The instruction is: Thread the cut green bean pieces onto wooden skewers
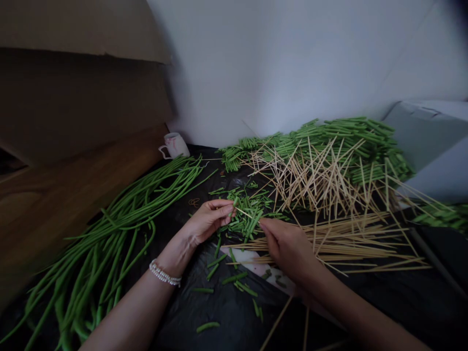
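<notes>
Near the centre, my left hand pinches a short piece of green bean. A thin wooden skewer runs from that piece to my right hand, whose fingers are closed on it. Whether the tip is inside the bean is too small to tell. Beneath and between my hands lies a loose heap of cut bean pieces. Many loose skewers lie to the right of my right hand, partly behind it.
Long whole beans spread over the left side. A white mug stands behind them. At the back right, bean pieces are piled with crossing skewers in front. A box stands far right, brown cardboard at left.
</notes>
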Tool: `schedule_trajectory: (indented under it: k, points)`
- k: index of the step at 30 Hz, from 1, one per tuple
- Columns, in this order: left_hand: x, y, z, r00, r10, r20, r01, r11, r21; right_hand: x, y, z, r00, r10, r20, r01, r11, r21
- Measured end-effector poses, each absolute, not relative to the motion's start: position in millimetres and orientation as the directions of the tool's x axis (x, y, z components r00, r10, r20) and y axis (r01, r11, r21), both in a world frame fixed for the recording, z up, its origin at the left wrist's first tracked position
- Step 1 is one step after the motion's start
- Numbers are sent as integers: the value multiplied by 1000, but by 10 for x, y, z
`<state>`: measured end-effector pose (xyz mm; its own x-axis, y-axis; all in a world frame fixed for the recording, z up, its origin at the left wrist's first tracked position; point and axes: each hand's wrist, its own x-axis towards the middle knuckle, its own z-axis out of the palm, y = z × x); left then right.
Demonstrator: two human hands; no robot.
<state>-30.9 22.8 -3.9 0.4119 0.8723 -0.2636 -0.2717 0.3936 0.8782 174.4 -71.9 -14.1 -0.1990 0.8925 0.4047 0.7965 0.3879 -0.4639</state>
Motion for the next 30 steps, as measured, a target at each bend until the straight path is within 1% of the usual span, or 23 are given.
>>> schedule_trajectory:
  k: [4, 9, 12, 14, 18, 20, 26, 30]
  points:
    - [-306, 224, -27, 388, 883, -263, -251, 376, 892, 1735, -725, -124, -208, 896, 393, 791, 390, -471]
    - [-292, 207, -33, 365, 893, -263, -185, 346, 920, 1715, -741, -127, -203, 911, 359, 812, 361, -458]
    - [-275, 192, -41, 332, 913, -236, -144, 296, 944, 1714, -738, -139, -204, 915, 348, 811, 357, -463]
    - [-267, 184, -40, 322, 919, -227, -147, 285, 947, 1720, -729, -151, -208, 912, 354, 802, 366, -471]
    - [-267, 180, -25, 379, 880, -286, -183, 374, 909, 1733, -713, -172, -207, 897, 391, 784, 391, -482]
    - [-275, 183, -23, 406, 862, -304, -188, 404, 895, 1731, -717, -173, -201, 900, 388, 778, 387, -495]
    - [-274, 178, -42, 398, 866, -303, -185, 399, 898, 1693, -757, -166, -183, 929, 322, 778, 337, -530]
    - [-236, 155, -47, 382, 867, -320, -185, 411, 893, 1677, -757, -177, -176, 930, 322, 765, 335, -551]
